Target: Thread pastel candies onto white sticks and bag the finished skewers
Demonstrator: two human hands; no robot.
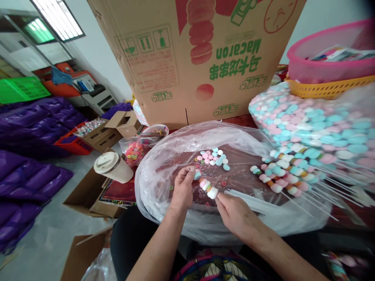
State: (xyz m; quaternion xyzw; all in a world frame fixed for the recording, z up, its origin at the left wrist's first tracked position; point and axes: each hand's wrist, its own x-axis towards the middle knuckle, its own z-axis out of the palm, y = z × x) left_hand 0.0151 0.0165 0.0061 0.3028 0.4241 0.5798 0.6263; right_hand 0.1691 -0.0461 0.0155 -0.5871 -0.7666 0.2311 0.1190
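Observation:
My left hand [183,187] pinches a small blue marshmallow piece at the top end of a candy skewer [206,186]. My right hand [234,214] grips the lower end of that skewer, just below a white marshmallow. The skewer carries several pink, white and orange pieces. Loose marshmallows [213,157] lie just beyond my hands on a clear plastic sheet [164,164]. Finished skewers [285,175] are stacked to the right, their white sticks pointing right.
A large bag of pastel marshmallows [310,125] sits at right under pink and yellow baskets [331,66]. A big cardboard box [199,58] stands behind. A lidded cup [113,167] and a bag of ring candies [134,151] are at left. Purple bags [26,156] cover the floor.

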